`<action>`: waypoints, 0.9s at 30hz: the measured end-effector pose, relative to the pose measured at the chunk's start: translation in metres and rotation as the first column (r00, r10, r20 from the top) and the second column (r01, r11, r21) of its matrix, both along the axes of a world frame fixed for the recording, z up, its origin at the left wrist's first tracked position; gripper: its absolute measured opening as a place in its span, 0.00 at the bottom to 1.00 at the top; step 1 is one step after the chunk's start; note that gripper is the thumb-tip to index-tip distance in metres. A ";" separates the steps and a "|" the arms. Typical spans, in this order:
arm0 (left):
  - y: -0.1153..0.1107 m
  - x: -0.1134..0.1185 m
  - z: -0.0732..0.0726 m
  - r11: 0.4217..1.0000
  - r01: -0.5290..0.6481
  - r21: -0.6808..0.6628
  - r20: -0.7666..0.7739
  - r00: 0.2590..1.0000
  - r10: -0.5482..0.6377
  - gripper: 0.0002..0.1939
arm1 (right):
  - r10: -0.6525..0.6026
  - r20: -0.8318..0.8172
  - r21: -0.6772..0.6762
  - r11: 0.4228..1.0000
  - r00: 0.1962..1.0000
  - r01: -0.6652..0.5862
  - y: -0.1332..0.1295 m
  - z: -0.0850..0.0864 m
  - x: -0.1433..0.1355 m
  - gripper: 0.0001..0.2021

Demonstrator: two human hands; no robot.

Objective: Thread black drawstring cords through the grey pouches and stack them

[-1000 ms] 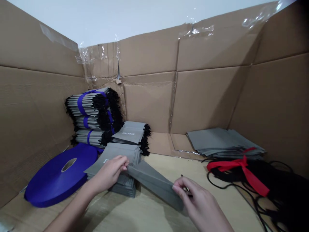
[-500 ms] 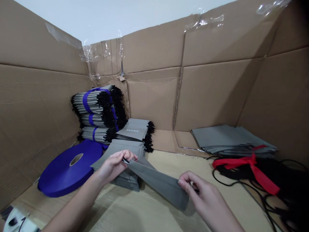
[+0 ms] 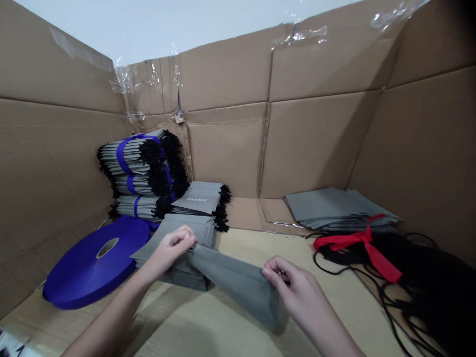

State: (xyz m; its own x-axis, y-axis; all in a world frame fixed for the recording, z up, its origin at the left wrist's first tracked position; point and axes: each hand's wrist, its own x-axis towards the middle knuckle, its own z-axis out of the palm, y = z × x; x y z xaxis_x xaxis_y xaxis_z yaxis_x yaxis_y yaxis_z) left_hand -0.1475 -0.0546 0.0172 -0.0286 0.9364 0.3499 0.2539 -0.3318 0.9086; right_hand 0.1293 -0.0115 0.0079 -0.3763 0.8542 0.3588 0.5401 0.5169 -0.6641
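A grey fabric piece (image 3: 236,282) is stretched between my hands above the table. My left hand (image 3: 178,247) pinches its upper left corner, in front of a stack of grey pieces (image 3: 191,225). The right end is pinched by my right hand (image 3: 284,280), thumb against fingers. Behind the stack lies another pile of grey pieces with black cord ends and white INTEX lettering (image 3: 197,199). Any cord inside the held piece is hidden.
Tied grey bundles (image 3: 134,161) stand at the back left, beside a purple ribbon roll (image 3: 92,263). Flat grey sheets (image 3: 330,208) lie back right, behind black cords (image 3: 420,277) tied with red ribbon (image 3: 377,255). Cardboard walls (image 3: 223,148) surround the table (image 3: 256,243).
The view has shifted slightly, moving the scene left. The black item at my left fingertips no longer shows, and those fingers are closed tighter on the fabric. My right hand still pinches the other end.
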 end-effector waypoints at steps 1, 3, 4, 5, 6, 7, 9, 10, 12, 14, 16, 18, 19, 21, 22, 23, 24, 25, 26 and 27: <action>0.001 0.000 -0.001 0.998 -0.046 0.035 -0.172 0.984 0.052 0.17 | -0.024 0.006 0.015 1.000 1.000 0.024 0.002 -0.001 0.003 0.11; 0.002 0.000 -0.003 0.993 -0.069 0.095 -0.379 0.920 0.100 0.16 | -0.062 0.025 0.037 0.997 0.998 0.061 0.007 -0.002 0.007 0.11; 0.002 0.001 -0.004 0.993 -0.060 0.105 -0.414 0.905 0.099 0.16 | -0.072 0.037 0.045 0.997 0.997 0.071 0.009 -0.002 0.009 0.11; 0.002 0.002 -0.004 0.994 -0.043 0.100 -0.423 0.902 0.082 0.16 | -0.076 0.049 0.051 0.996 0.996 0.074 0.010 -0.003 0.011 0.10; 0.002 0.003 -0.005 0.996 -0.025 0.090 -0.413 0.909 0.060 0.17 | -0.073 0.060 0.055 0.996 0.996 0.070 0.011 -0.004 0.011 0.10; 0.002 0.004 -0.005 0.996 -0.015 0.083 -0.389 0.920 0.046 0.18 | -0.063 0.068 0.058 0.997 0.996 0.059 0.011 -0.004 0.011 0.10; 0.001 0.006 -0.004 0.997 -0.025 0.079 -0.326 0.944 0.050 0.19 | -0.031 0.071 0.064 0.998 0.997 0.027 0.011 -0.005 0.011 0.10; 0.001 0.007 -0.004 0.996 -0.043 0.084 -0.289 0.955 0.065 0.20 | -0.019 0.068 0.067 0.998 0.997 0.015 0.010 -0.006 0.010 0.10; 0.001 0.010 -0.005 0.993 -0.086 0.080 -0.184 0.978 0.099 0.19 | -0.015 0.061 0.078 0.997 0.998 0.010 0.010 -0.007 0.009 0.09; 0.001 0.013 -0.007 0.996 -0.083 0.016 -0.028 0.996 0.083 0.19 | -0.030 0.063 0.089 0.996 0.998 0.024 0.011 -0.008 0.009 0.09; 0.002 0.015 -0.008 0.997 -0.050 -0.059 0.118 0.991 0.057 0.20 | -0.044 0.082 0.102 0.994 0.996 0.035 0.012 -0.010 0.011 0.10; 0.002 0.016 -0.008 0.997 -0.017 -0.076 0.073 0.997 0.023 0.21 | -0.066 0.102 0.131 0.990 0.993 0.053 0.014 -0.011 0.013 0.09; 0.001 0.016 -0.008 0.998 -0.021 -0.055 -0.041 0.999 0.018 0.21 | -0.082 0.110 0.152 0.986 0.991 0.064 0.015 -0.012 0.014 0.09; -0.001 0.016 -0.007 0.999 -0.048 0.022 -0.345 0.937 0.053 0.19 | -0.106 0.123 0.198 0.977 0.987 0.081 0.015 -0.012 0.016 0.09; -0.002 0.016 -0.007 0.997 -0.055 0.060 -0.472 0.878 0.077 0.18 | -0.114 0.129 0.218 0.972 0.985 0.084 0.016 -0.011 0.018 0.09; -0.003 0.016 -0.007 0.994 -0.058 0.092 -0.558 0.824 0.100 0.17 | -0.119 0.135 0.233 0.969 0.984 0.086 0.016 -0.011 0.018 0.09; -0.004 0.017 -0.007 0.992 -0.056 0.116 -0.601 0.791 0.115 0.16 | -0.125 0.140 0.246 0.965 0.982 0.087 0.016 -0.010 0.019 0.09; -0.004 0.017 -0.007 0.991 -0.043 0.129 -0.615 0.780 0.114 0.16 | -0.131 0.143 0.255 0.963 0.981 0.091 0.016 -0.010 0.020 0.09; -0.005 0.018 -0.007 0.991 -0.027 0.133 -0.603 0.791 0.103 0.16 | -0.139 0.143 0.260 0.961 0.980 0.098 0.016 -0.009 0.021 0.09; -0.006 0.018 -0.006 0.992 -0.012 0.129 -0.564 0.822 0.083 0.17 | -0.147 0.141 0.261 0.959 0.979 0.107 0.017 -0.009 0.022 0.10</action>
State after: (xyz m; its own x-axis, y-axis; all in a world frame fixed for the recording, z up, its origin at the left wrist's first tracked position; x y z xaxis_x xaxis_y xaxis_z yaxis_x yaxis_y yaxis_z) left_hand -0.1292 -0.0601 0.0114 0.1645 0.8916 0.4219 0.7305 -0.3975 0.5554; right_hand 0.1511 0.0058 -0.0008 -0.3395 0.7886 0.5126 0.6992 0.5762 -0.4232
